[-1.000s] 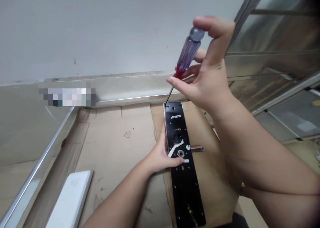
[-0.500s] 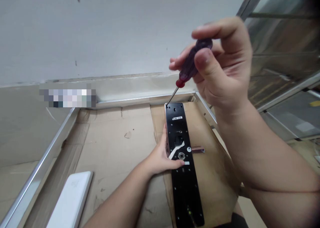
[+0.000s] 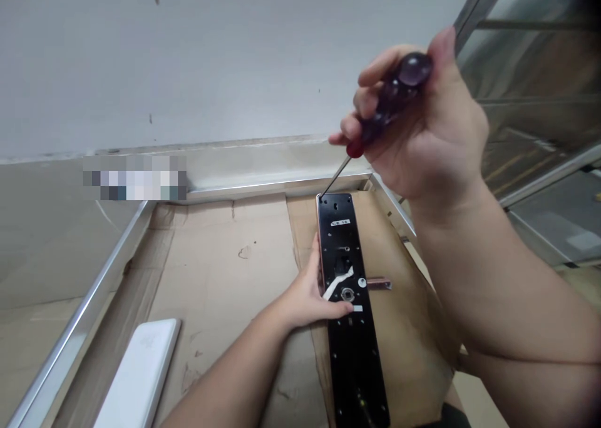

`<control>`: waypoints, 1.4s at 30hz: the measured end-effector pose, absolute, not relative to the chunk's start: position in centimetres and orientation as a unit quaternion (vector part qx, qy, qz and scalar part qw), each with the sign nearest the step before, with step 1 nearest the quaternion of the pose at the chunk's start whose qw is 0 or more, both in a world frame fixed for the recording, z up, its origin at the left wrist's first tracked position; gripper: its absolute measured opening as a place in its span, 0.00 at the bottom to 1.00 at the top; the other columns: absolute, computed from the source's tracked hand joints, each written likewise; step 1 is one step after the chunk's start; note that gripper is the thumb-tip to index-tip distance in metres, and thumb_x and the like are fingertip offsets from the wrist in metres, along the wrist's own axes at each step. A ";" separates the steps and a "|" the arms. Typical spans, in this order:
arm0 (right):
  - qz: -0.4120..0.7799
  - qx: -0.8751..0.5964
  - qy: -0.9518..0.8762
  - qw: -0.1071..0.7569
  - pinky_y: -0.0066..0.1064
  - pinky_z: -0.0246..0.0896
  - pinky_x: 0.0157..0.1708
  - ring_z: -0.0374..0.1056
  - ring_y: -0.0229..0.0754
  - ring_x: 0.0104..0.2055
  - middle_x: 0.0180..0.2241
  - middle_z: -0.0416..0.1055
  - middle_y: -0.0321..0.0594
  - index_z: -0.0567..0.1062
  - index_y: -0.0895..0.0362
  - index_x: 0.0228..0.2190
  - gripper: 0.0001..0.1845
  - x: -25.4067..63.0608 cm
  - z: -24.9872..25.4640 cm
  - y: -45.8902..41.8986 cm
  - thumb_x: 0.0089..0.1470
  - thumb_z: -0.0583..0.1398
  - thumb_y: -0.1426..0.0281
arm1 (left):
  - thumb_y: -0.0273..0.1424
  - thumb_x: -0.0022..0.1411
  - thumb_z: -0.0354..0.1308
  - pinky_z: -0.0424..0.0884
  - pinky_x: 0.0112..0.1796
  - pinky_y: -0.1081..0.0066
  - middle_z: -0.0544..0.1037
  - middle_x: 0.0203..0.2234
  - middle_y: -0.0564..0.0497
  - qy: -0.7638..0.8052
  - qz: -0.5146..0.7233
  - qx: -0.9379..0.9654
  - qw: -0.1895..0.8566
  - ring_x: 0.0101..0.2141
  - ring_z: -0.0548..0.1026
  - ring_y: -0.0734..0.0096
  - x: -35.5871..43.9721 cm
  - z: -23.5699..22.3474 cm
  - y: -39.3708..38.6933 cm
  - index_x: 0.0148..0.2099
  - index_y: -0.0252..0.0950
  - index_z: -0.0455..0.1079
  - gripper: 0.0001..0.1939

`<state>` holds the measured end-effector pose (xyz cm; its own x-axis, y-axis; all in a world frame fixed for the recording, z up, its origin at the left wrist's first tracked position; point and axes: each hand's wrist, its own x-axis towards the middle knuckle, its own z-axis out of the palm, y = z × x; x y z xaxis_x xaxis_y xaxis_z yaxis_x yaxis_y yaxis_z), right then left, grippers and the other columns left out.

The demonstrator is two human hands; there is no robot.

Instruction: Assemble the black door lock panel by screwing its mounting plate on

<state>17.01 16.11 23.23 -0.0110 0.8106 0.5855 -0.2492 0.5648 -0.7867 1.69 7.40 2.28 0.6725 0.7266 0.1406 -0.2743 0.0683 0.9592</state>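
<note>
Your left hand (image 3: 307, 300) is closed around the side of the black door-lock plate (image 3: 352, 359), thumb up along its left edge and fingers across the front, just below the middle of the plate. The plate lies lengthwise on brown cardboard (image 3: 220, 271), top end toward the wall (image 3: 188, 59). Your right hand (image 3: 422, 134) is above the plate's top end, gripping a screwdriver (image 3: 392, 96) with a dark purple see-through handle and red collar, fingers curled around the handle. Its thin shaft (image 3: 335, 178) slants down to the plate's top-left corner, tip right at the small hole there. On the plate, a white strip (image 3: 338, 286) runs beside the round metal fitting (image 3: 347, 294), and a small label (image 3: 340, 223) sits near the top. A short metal bar (image 3: 379, 283) sticks out from under the plate's right edge. A white rounded panel (image 3: 138, 378) lies on the cardboard, well left of the plate. Metal trim (image 3: 277, 187) runs along the wall just past the plate's top end, and a metal-framed glass panel (image 3: 530, 102) stands to the right of the plate
</note>
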 end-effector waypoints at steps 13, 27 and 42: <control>0.361 -0.258 -0.608 0.658 0.34 0.60 0.20 0.66 0.43 0.24 0.22 0.63 0.34 0.68 0.47 0.32 0.28 17.0 23.3 16.0 0.53 0.54 0.35 | 0.31 0.49 0.75 0.38 0.66 0.36 0.49 0.72 0.41 0.186 0.353 0.575 0.714 0.71 0.39 0.35 1.7 2.3 7.4 0.74 0.52 0.18 0.72; 0.400 -0.222 -0.613 0.644 0.37 0.63 0.25 0.58 0.40 0.20 0.18 0.55 0.32 0.72 0.49 0.26 0.28 17.5 23.8 16.0 0.57 0.54 0.40 | 0.29 0.50 0.74 0.45 0.67 0.41 0.42 0.73 0.39 0.188 0.355 0.590 0.701 0.71 0.45 0.41 1.7 2.0 7.5 0.73 0.49 0.15 0.73; 0.420 -0.237 -0.575 0.661 0.33 0.50 0.17 0.45 0.36 0.15 0.15 0.47 0.28 0.66 0.49 0.24 0.28 17.4 24.0 15.2 0.58 0.52 0.39 | 0.30 0.50 0.74 0.42 0.68 0.43 0.37 0.74 0.42 0.192 0.353 0.606 0.686 0.71 0.42 0.42 1.6 2.0 7.6 0.73 0.50 0.15 0.72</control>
<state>17.37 15.16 24.00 -0.0143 0.8278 0.5608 -0.2835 0.5344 -0.7962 1.58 7.62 2.01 0.6771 0.7174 0.1639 -0.2511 0.0159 0.9678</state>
